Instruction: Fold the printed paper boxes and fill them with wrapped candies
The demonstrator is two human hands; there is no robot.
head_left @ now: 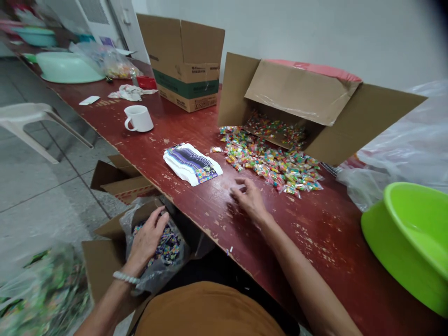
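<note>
My left hand (147, 238) reaches down beside the table into a plastic-lined cardboard box (105, 261) of filled colourful packets (168, 245); its fingers lie spread on the packets. My right hand (249, 196) rests on the red wooden table (315, 233), fingers loosely spread, holding nothing. Just beyond it lies a heap of small wrapped candies (273, 163) spilling from a tipped-over cardboard box (304, 98). A stack of flat printed bags (192, 163) lies left of the right hand.
A green basin (409, 238) sits at the right edge, clear plastic sheeting (402, 149) behind it. A white mug (139, 118), an upright carton (185, 60) and a pale basin (65, 67) stand further back. More boxes (119, 179) sit on the floor.
</note>
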